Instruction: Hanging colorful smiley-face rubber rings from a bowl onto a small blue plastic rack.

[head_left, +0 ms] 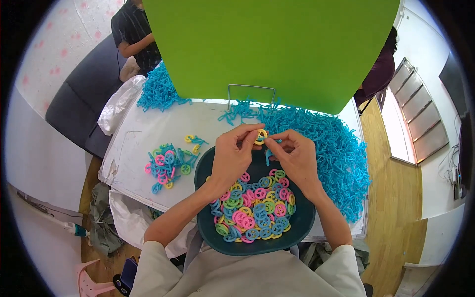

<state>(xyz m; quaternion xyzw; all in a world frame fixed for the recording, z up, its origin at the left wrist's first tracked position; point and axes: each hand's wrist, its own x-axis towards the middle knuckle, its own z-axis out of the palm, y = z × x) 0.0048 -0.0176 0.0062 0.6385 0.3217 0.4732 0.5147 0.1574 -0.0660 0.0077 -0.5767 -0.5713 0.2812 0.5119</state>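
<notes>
Fingertips of the left hand (233,153) pinch one yellow ring (258,141) near the far rim of the tub (257,249); it looks light, stiff and smooth, best held by its edge. The right hand (299,158) is narrowed beside it, apparently on one small blue piece (268,157). Counted from left: one blue heap (159,89), one mixed pile (167,166), one tub of uncountable rings (260,193), one larger blue heap (334,148).

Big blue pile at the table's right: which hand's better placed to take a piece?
Right, probably: the right hand is nearer the blue pile; the left hand, farther off, pinches the yellow wheel. The right is at the wheel too, so maybe not free.
</notes>
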